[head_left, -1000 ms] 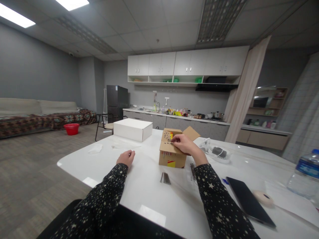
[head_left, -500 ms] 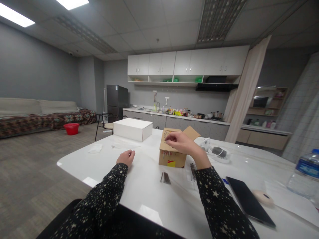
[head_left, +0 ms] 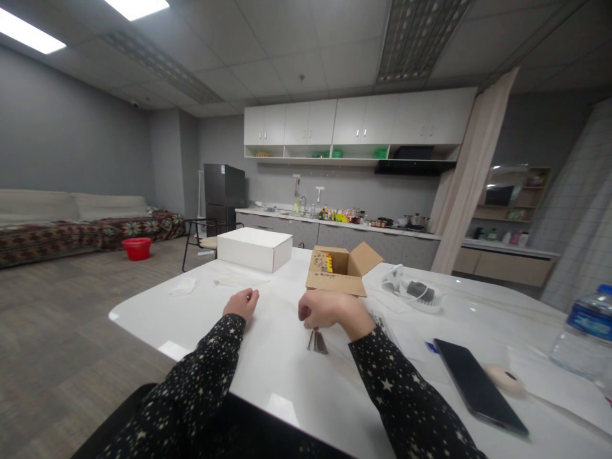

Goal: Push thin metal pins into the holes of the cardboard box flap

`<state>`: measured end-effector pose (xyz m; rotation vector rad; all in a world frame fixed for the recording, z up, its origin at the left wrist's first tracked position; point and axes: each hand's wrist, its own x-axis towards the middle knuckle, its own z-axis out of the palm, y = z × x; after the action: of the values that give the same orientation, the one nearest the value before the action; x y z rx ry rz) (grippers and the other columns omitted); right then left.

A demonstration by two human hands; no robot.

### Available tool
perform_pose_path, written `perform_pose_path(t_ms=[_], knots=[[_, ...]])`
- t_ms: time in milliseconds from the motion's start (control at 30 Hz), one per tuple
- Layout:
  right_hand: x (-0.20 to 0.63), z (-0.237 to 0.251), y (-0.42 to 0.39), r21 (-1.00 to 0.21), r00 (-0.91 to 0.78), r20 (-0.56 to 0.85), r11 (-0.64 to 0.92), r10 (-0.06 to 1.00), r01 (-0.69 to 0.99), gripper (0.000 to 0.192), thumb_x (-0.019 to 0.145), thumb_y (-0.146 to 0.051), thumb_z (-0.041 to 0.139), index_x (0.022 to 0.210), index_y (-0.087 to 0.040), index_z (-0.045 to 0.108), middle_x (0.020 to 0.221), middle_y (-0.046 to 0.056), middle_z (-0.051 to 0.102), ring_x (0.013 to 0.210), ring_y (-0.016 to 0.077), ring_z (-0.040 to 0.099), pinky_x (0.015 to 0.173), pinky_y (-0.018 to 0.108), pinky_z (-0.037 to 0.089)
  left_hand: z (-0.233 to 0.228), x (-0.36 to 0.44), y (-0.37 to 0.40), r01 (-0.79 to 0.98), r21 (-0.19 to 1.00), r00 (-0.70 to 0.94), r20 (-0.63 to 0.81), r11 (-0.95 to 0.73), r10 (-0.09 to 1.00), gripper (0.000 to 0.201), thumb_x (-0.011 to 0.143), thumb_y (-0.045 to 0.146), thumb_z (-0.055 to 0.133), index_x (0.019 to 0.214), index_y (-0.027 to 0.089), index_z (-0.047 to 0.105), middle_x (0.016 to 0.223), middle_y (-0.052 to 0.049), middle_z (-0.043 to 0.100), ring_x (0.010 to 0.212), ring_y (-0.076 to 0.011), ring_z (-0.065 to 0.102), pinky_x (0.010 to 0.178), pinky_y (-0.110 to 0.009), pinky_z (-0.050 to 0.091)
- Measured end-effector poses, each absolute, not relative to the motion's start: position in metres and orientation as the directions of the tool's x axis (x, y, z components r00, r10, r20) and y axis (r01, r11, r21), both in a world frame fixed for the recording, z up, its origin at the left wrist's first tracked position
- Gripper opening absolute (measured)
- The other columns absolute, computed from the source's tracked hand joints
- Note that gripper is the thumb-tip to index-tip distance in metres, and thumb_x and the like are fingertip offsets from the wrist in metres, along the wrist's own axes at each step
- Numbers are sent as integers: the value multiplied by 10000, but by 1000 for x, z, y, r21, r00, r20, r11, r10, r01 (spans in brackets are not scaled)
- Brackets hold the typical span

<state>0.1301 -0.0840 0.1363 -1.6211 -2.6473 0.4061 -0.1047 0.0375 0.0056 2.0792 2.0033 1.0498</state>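
My right hand (head_left: 327, 308) reaches down in front of an open cardboard box (head_left: 335, 285), just above a small bunch of thin metal nails (head_left: 319, 343) on the white table. Its fingers are curled together, and whether they hold a nail is hidden. Small dark dots run along the box's top flaps, and a red and yellow item (head_left: 329, 262) shows at its opening. To the left, my left hand (head_left: 241, 303) rests on the table, loosely closed with nothing visible in it. My right hand hides most of the box's front.
A white box (head_left: 255, 248) stands at the back left, near a crumpled tissue (head_left: 183, 287). Right of the cardboard box are a white basket with a grey item (head_left: 421, 292), a phone (head_left: 478, 382), a beige rounded object (head_left: 504, 378) and a water bottle (head_left: 586, 335).
My right hand has come down from the top of the cardboard box, toward me, to the nails. The box's opening is now uncovered. My left hand has stayed put.
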Motion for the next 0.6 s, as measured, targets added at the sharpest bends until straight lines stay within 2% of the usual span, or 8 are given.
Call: perform_pose_path(t_ms=[233, 367, 600], knots=[[119, 116, -76, -44, -365, -275, 368, 889, 929, 282, 555, -29, 596, 766, -163, 728, 635, 62, 697, 560, 178, 628, 453, 223, 407, 4, -106, 37, 852, 501, -84, 413, -150, 907, 364, 860, 448, 371, 612, 223, 514, 668, -27, 616, 667, -173, 543, 608, -246, 343], [116, 114, -76, -8, -307, -318, 322, 897, 947, 291, 563, -18, 621, 812, -124, 729, 709, 101, 717, 568, 186, 644, 492, 239, 454, 2, -107, 39, 851, 501, -80, 420, -157, 904, 365, 861, 450, 369, 610, 220, 500, 648, -24, 597, 642, -164, 516, 593, -242, 325], [116, 105, -66, 66, -289, -411, 344, 865, 937, 382, 593, -85, 639, 970, -86, 706, 899, 134, 726, 650, 224, 671, 484, 261, 471, -3, -108, 44, 851, 495, -72, 438, -173, 896, 367, 860, 449, 384, 612, 214, 518, 644, -24, 601, 617, -155, 502, 577, -239, 315]])
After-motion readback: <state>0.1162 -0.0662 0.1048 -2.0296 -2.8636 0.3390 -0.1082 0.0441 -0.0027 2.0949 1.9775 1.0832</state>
